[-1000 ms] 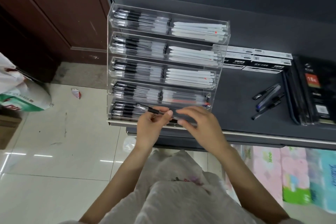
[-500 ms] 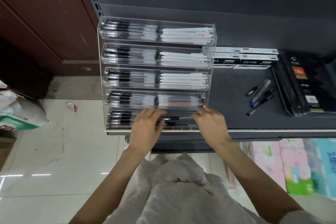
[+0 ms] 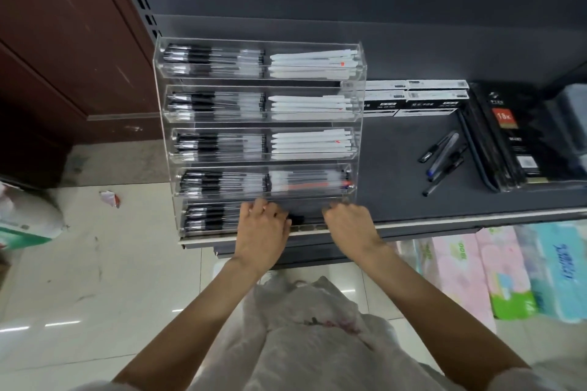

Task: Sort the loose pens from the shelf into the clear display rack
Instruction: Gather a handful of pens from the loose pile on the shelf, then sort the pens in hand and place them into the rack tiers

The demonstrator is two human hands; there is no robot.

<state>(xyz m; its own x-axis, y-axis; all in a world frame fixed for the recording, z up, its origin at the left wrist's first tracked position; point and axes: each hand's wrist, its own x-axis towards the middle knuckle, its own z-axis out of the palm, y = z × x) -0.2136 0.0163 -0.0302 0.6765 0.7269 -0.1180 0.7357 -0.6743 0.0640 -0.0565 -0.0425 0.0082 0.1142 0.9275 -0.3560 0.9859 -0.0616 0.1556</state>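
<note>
1. Both hands have dropped lower and spread apart since a moment ago, when they met over one black-tipped pen at the front of the rack; that pen now lies down in the bottom tier, its dark end [image 3: 297,218] showing between them.

2. Head view, left side: the left hand [image 3: 262,232] rests over the bottom tier of the clear display rack [image 3: 358,98], fingers curled down over the front lip. Whether they pinch the pen or only press on it, I cannot tell.

3. Head view, right side: the right hand [image 3: 347,225] sits at the same tier's right half, fingers bent over the edge, nothing plainly held. Again, I cannot tell if it grips anything.

4. The rack stands at the left end of the dark shelf [image 3: 397,168], five tiers, black-capped pens on the left, white ones on the right in the upper three.

5. Step in hand, by my reading: seating and squaring this pen in the lowest tier, right compartment.

6. Still to sort: the loose pens [image 3: 443,157] lie well apart to the right on the shelf, just beside the black notebooks [image 3: 514,136], with boxed pens [image 3: 425,98] behind.

7. Next move likely calls for the right hand to reach across for one of those, then lay it the same way round as its neighbours.
</note>
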